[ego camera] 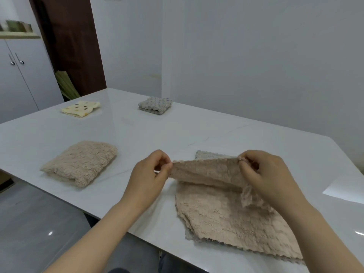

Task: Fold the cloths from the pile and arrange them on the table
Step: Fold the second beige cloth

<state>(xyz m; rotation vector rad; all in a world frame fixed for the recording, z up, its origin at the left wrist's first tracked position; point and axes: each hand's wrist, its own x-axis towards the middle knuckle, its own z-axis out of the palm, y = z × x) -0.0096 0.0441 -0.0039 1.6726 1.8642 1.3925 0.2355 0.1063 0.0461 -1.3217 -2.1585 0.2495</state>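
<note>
At the far left, a folded yellow cloth (81, 108) with dark spots lies on the white table (137, 134). Nearer, also on the left, sits a folded beige cloth (79, 163), thick and fluffy. Toward the far middle rests a folded grey cloth (155, 105) with small dots. In the near middle, the left hand (150, 172) pinches one far corner of an unfolded beige cloth (226, 211), lifted off the surface. To the right, the right hand (264, 174) pinches the other far corner, so that edge hangs raised between both hands while the rest lies flat. A grey cloth (208, 155) beneath it peeks out at the far edge.
</note>
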